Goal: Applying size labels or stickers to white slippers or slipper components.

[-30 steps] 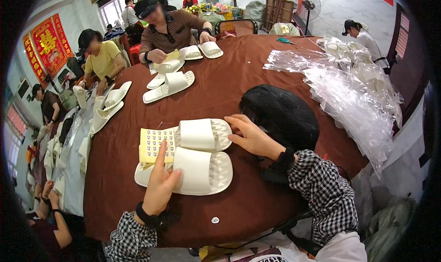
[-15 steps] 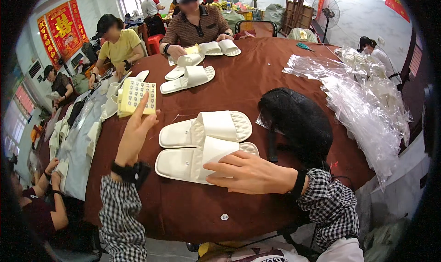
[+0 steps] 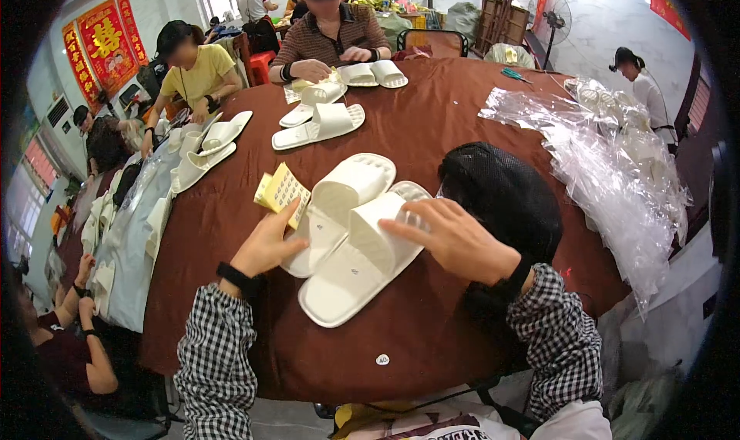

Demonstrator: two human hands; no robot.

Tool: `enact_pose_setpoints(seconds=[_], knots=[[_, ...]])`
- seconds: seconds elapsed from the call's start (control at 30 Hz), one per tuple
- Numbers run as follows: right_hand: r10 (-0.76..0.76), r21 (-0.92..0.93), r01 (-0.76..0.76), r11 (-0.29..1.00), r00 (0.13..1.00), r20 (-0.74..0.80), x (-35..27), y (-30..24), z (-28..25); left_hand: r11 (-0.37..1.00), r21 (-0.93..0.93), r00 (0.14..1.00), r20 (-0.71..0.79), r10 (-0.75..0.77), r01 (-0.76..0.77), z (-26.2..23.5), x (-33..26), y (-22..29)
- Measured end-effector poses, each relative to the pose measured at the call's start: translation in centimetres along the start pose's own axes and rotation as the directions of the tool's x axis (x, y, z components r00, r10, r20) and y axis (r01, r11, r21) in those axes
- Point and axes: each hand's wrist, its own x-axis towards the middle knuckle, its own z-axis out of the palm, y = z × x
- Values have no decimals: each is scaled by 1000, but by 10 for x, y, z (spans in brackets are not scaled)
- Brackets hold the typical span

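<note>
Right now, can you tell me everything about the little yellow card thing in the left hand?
The yellow card is a small, flat, rectangular sheet, pale yellow with rows of tiny light dots or stickers on its face; what they are is too small to tell. It looks like thin paper or card, slightly bent. The left hand pinches its lower edge, holding it tilted up above the brown tablecloth, just left of the white slippers. It looks close to the nearer slipper's strap; whether they touch is unclear.
</note>
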Motion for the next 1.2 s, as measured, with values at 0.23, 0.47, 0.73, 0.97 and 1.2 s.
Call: enact_pose_setpoints(seconds=[0.23,0.47,0.73,0.97,1.2], knots=[[210,83,-206,975,977,-40,-5,-14,-2,990,-120,997,51,-62,68,24,-45,38],[478,93,-490,867,869,126,-12,13,12,967,-239,979,-159,-128,88,4,-48,44],[534,265,-513,817,846,-10,-10,27,22,991,-65,992,-47,115,-118,13,22,25],[575,316,-541,779,818,-16,-9,32,22,966,-260,1000,-5,8,-9,20,41,13],[437,373,-390,842,898,-48,-12,35,24,974,-225,1000,-23,2,-7,26,14,34]])
